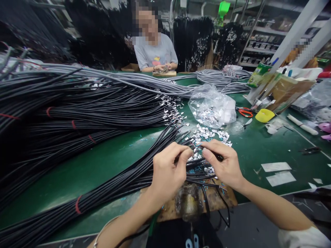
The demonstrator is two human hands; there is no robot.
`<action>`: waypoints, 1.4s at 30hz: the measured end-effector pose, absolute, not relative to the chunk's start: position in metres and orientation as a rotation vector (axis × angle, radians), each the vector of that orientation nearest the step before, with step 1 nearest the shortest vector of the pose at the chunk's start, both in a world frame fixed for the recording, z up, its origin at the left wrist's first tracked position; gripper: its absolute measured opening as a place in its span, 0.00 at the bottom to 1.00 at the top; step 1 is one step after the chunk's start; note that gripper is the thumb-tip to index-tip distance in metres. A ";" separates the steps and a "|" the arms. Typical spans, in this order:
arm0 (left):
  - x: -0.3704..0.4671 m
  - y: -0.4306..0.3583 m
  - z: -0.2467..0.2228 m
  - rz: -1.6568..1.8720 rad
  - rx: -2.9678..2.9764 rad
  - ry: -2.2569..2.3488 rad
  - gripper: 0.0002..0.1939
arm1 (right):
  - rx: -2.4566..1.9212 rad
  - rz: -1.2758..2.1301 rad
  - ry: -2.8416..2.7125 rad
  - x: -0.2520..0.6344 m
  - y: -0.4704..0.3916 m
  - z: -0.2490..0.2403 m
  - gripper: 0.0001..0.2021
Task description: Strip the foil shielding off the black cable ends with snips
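While the left grip [169, 167] and right grip [226, 160] pinch thin wires [198, 145] | wires poke out between both grips | black cables [119, 179] run off left of them | small, gentle pinches likely keep wires from snapping

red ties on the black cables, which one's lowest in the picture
The thin red tie around the long black cable bundle running toward the left hand; the other red ties sit higher, on bundles farther back.
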State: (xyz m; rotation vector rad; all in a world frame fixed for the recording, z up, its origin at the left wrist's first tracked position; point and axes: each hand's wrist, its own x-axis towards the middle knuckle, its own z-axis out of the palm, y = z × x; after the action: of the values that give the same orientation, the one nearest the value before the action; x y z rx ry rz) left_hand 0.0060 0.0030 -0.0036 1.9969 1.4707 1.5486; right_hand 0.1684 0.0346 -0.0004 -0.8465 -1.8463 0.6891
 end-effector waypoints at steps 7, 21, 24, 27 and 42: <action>-0.002 0.011 0.003 1.137 1.456 1.055 0.24 | -0.778 0.648 -1.920 0.171 0.035 0.001 0.08; 0.008 0.007 -0.006 1.406 2.047 1.375 0.07 | -0.871 1.227 -1.634 0.172 0.043 0.001 0.12; 0.006 0.010 -0.007 1.432 2.069 1.333 0.05 | -0.760 1.685 -1.535 0.170 0.046 -0.004 0.15; 0.009 0.010 -0.008 1.449 2.035 1.339 0.06 | -0.699 1.533 -1.713 0.169 0.046 -0.007 0.11; 0.007 0.004 0.003 1.052 1.577 1.311 0.24 | -0.692 0.111 -1.843 0.185 0.055 0.010 0.04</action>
State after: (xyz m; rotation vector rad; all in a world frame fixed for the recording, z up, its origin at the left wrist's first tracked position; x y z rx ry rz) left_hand 0.0068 0.0036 0.0026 1.5774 1.3115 1.0518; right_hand 0.1851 0.0547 0.0105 -0.6924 -1.8433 0.1112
